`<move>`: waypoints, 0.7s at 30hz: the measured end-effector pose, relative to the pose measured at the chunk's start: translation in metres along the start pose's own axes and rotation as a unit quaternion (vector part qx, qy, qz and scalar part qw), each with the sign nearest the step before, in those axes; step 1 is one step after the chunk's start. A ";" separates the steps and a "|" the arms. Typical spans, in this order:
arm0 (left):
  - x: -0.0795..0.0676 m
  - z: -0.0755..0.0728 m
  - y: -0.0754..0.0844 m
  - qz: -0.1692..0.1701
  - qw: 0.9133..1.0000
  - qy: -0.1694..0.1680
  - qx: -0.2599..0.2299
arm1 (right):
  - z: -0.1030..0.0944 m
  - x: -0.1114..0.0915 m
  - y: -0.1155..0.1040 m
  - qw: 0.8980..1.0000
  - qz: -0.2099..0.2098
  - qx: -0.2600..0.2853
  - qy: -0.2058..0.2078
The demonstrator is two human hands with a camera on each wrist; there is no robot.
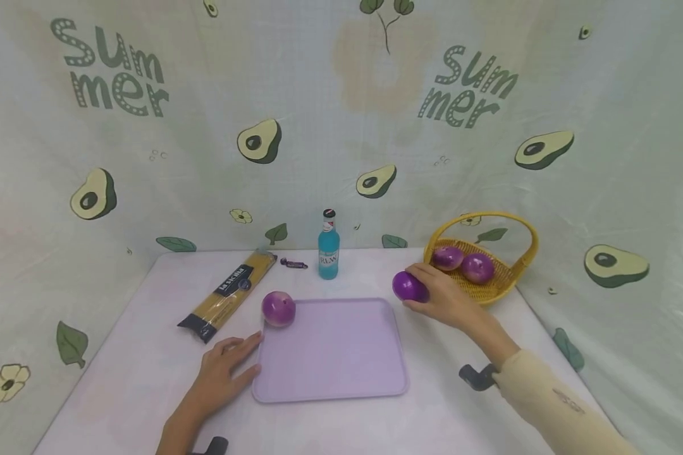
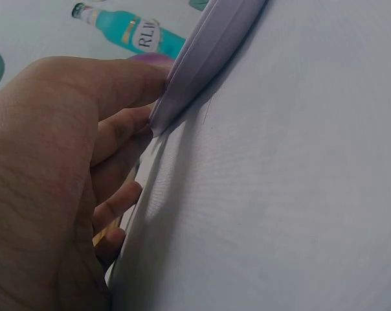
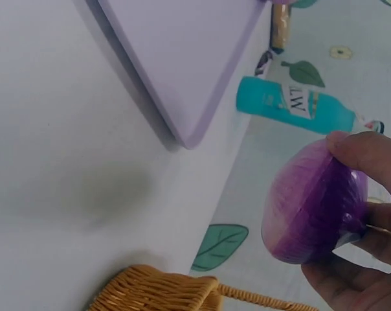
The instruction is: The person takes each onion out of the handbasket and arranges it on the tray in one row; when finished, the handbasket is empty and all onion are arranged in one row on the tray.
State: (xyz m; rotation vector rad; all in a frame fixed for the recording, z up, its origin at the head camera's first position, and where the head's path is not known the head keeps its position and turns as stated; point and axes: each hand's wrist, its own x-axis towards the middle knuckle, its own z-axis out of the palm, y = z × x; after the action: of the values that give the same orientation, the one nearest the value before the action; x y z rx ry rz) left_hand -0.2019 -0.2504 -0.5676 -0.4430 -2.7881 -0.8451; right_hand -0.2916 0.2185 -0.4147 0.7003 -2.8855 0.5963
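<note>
My right hand [image 1: 441, 294] grips a round purple onion [image 1: 410, 287] between thumb and fingers, held up off the table between the tray and the basket. In the right wrist view the onion [image 3: 315, 201] has a paler pink side and a dark purple side. My left hand [image 1: 223, 373] rests at the left edge of a lilac tray [image 1: 332, 399], fingers loosely extended. Its fingertips touch the tray's rim [image 2: 202, 65] in the left wrist view. Another purple onion [image 1: 279, 309] sits on the tray's far left corner.
A yellow wicker basket [image 1: 509, 281] with two purple onions [image 1: 478, 268] stands at the back right, its handle arching up. Behind the tray are a blue bottle [image 1: 329, 249] and a small wrapped candy [image 1: 293, 263]. A pasta pack [image 1: 227, 294] lies at the left.
</note>
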 end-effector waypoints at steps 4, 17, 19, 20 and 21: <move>-0.001 0.000 0.001 -0.004 1.000 0.000 0.000 | 0.004 0.002 -0.005 1.000 -0.002 0.004 0.001; 0.000 0.001 0.000 -0.026 1.000 -0.016 -0.006 | 0.012 0.009 -0.018 1.000 -0.022 0.000 0.002; -0.001 0.002 0.000 -0.024 1.000 -0.014 -0.005 | 0.014 0.010 -0.019 1.000 -0.023 -0.003 0.001; -0.001 0.001 0.001 -0.023 1.000 -0.014 -0.006 | 0.014 0.010 -0.020 1.000 -0.023 -0.003 0.000; -0.001 0.000 0.001 -0.022 1.000 -0.013 -0.006 | 0.015 0.011 -0.020 1.000 -0.022 -0.001 -0.001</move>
State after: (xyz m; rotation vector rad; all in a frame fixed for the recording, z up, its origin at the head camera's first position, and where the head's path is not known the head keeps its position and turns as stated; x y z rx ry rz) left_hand -0.2005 -0.2494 -0.5674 -0.3995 -2.8276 -0.8713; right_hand -0.2923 0.1916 -0.4193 0.7616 -2.8649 0.5866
